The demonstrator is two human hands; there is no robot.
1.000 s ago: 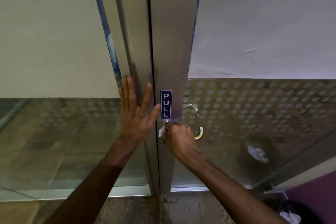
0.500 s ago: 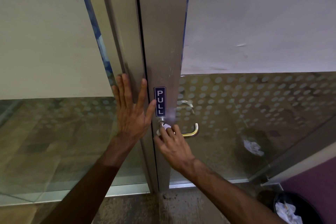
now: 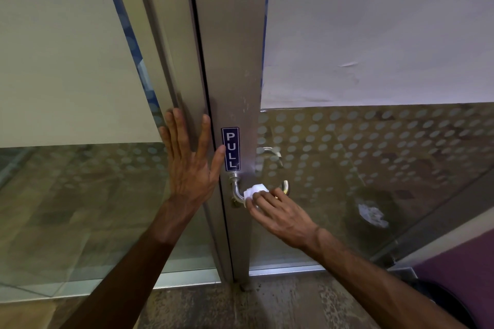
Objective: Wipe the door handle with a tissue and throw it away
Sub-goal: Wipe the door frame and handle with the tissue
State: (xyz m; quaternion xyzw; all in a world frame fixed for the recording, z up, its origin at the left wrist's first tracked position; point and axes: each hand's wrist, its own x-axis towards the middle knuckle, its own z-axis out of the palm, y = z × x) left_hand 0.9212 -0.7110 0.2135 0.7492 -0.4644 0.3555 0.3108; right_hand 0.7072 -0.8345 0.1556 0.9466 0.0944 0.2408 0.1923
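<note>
Since half a second ago, the right hand (image 3: 280, 212) has slid rightward along the curved silver metal door handle (image 3: 238, 192), its fingers pressing the crumpled white tissue (image 3: 255, 190) onto the bar's middle instead of near its mount. The left hand (image 3: 188, 160) stays flat and spread wide, holding nothing, on the brushed metal door frame (image 3: 235, 61) beside the blue PULL sign (image 3: 230, 149). The black waste bin (image 3: 443, 299) at lower right is now mostly out of view, its contents unseen.

White crumpled tissue (image 3: 255, 191) over curved silver metal door handle (image 3: 237, 191). Navy rectangular PULL sign (image 3: 230, 149), white letters. Brushed grey metal door frame (image 3: 235, 67). Pale frosted dots across glass door panel (image 3: 374, 147).
</note>
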